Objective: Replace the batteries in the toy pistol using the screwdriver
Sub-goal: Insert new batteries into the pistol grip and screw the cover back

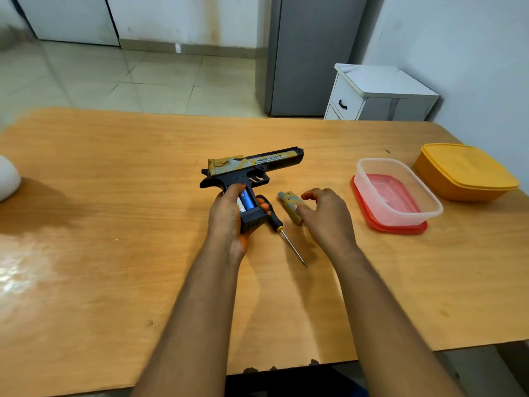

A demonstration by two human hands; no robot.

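A black and tan toy pistol (257, 164) lies on its side at the table's middle, barrel pointing right. My left hand (226, 216) grips its handle, where the open compartment shows blue batteries (246, 201). The tan battery cover (292, 206) lies just right of the handle, and the fingertips of my right hand (326, 216) rest on it. A screwdriver (282, 230) with a black and orange handle lies between my hands, its thin shaft pointing toward me.
A clear plastic box (400, 193) sits on a red lid at the right, with a closed yellow box (463, 173) behind it. A white rounded object (7, 181) is at the table's left edge. A white cabinet (378, 96) stands beyond the table (114, 196).
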